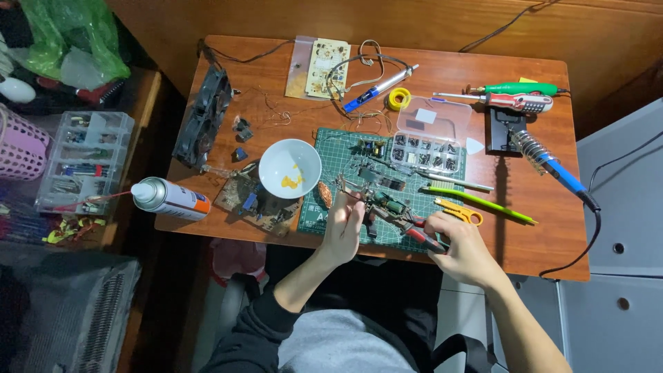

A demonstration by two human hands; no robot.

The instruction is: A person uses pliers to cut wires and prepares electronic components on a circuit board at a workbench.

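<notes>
Left hand (343, 224) pinched the small circuit board (384, 204), light, stiff, fragile, best held by edges, at the cutting mat's (331, 141) near edge; right hand (459, 245) closed round red-handled pliers (418, 231) touching it.

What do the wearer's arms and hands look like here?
Both hands bare: no gloves, rings or watch visible. The left hand comes out of a dark, black-looking long sleeve pushed up the forearm. The right hand and its forearm show no sleeve in view. No cables or markings on either.
</notes>
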